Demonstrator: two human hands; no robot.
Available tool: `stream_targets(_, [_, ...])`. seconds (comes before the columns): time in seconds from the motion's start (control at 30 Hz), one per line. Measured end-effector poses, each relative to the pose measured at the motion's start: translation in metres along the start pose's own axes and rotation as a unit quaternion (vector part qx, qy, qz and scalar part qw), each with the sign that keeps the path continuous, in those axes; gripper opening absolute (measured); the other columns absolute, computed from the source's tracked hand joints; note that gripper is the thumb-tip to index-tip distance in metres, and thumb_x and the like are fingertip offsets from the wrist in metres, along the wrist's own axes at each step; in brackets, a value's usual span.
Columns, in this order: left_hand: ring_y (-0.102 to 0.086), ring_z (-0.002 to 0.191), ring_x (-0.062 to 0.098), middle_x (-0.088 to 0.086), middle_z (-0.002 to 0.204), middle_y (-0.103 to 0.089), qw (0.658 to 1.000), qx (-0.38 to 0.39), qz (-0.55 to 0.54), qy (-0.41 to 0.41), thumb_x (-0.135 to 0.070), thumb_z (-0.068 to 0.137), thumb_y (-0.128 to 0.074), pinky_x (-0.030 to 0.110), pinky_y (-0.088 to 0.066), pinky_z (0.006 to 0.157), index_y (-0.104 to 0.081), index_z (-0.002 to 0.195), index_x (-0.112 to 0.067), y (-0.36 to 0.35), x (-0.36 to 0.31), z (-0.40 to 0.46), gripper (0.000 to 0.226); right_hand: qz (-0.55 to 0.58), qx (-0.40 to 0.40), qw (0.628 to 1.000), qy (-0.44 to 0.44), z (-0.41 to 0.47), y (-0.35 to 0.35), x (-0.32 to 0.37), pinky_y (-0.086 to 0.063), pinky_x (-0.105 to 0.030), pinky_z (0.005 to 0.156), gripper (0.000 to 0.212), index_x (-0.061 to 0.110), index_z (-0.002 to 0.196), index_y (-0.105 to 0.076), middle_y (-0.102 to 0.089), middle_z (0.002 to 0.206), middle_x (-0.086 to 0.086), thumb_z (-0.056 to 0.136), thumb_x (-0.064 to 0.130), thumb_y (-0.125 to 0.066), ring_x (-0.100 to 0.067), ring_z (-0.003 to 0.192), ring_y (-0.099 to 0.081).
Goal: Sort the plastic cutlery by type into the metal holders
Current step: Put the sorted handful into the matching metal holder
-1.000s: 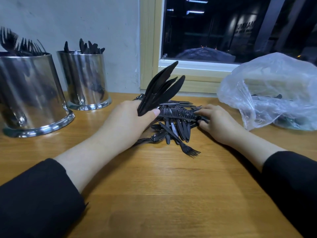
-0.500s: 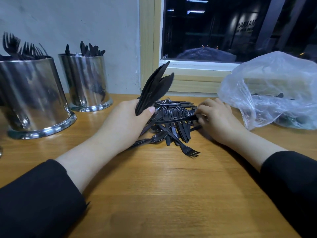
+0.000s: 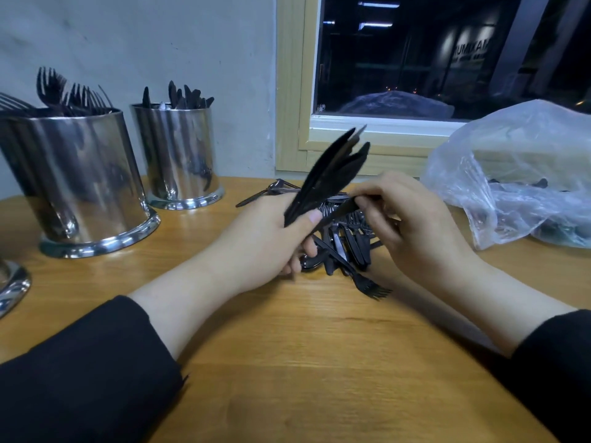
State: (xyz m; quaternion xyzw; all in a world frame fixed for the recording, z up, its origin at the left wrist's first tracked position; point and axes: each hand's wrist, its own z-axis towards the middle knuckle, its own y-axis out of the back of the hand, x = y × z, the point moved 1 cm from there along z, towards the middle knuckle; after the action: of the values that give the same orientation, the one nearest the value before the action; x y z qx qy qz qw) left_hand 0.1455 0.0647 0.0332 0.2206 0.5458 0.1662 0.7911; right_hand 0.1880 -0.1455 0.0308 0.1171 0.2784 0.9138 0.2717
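My left hand [image 3: 265,241] grips a fan of several black plastic knives [image 3: 332,172], blades pointing up and right. My right hand [image 3: 412,228] pinches one more black knife [image 3: 340,210] by its handle, its blade reaching toward the bundle. Under both hands lies a pile of mixed black cutlery [image 3: 347,247] on the wooden table, one fork [image 3: 372,287] sticking out toward me. A large metal holder [image 3: 76,187] with forks stands at the left. A smaller metal holder [image 3: 180,158] with knives stands behind it.
A clear plastic bag [image 3: 518,174] with more black cutlery lies at the right by the window frame [image 3: 291,123]. The base of a third metal holder [image 3: 12,286] shows at the left edge. Bare wooden table [image 3: 319,362] spreads in front of me.
My right hand has lifted a knife off the pile and brought it left toward the bundle. My left hand with the knives has shifted slightly right.
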Motion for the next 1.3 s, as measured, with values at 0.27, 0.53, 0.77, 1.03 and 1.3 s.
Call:
stream_targets(0.27, [-0.037,0.049,0.019,0.002,0.058,-0.040,0.994,0.024,-0.104,0.015,-0.030,0.099,-0.064,0.029,-0.036,0.050,-0.049,0.084,-0.007,-0.001,0.004,-0.001,0.031,0.212,-0.079,0.958,-0.177,0.003,0.001,0.013,-0.055,-0.045,0.088,0.048,0.030,0.143,-0.037,-0.059,0.122,0.008,0.100,0.045,-0.053,-0.017,0.105,-0.063])
stream_targets(0.53, [-0.056,0.052,0.014,-0.002,0.061,-0.059,0.987,0.105,-0.122,0.008,-0.016,0.093,-0.071,0.020,-0.045,0.053,-0.062,0.088,-0.003,-0.036,0.001,-0.007,0.017,0.289,-0.049,0.939,-0.178,0.016,-0.006,0.048,-0.054,-0.051,0.093,0.038,0.020,0.140,-0.049,-0.068,0.120,0.003,0.106,0.032,-0.036,-0.022,0.109,-0.068])
stream_targets(0.77, [-0.043,0.042,0.009,-0.009,0.049,-0.051,0.988,0.062,-0.143,0.022,-0.019,0.096,-0.068,0.023,-0.039,0.050,-0.063,0.076,-0.020,-0.029,-0.002,-0.006,0.022,0.330,-0.026,0.913,-0.237,0.026,0.004,0.065,-0.055,-0.038,0.059,0.047,0.030,0.136,-0.043,-0.074,0.097,0.008,0.092,0.046,-0.051,-0.028,0.069,-0.064])
stream_targets(1.03, [-0.050,0.060,0.019,0.001,0.064,-0.056,0.999,-0.023,-0.006,0.036,-0.018,0.091,-0.059,0.034,-0.040,0.060,-0.062,0.087,-0.003,0.014,-0.004,0.003,0.015,0.299,0.078,0.905,-0.293,0.066,0.002,0.068,-0.031,-0.028,0.058,0.052,0.022,0.088,-0.069,-0.050,0.052,0.012,0.081,0.073,-0.062,-0.003,0.047,-0.042])
stream_targets(1.3, [-0.065,0.083,0.030,0.003,0.082,-0.066,0.982,-0.151,0.098,0.060,-0.023,0.092,-0.059,0.036,-0.053,0.069,-0.062,0.100,-0.025,0.060,0.009,0.011,0.008,0.266,0.110,0.906,-0.311,0.123,-0.037,0.093,-0.030,-0.028,0.051,0.050,0.014,0.073,-0.068,-0.051,0.052,0.001,0.092,0.058,-0.058,-0.016,0.046,-0.040])
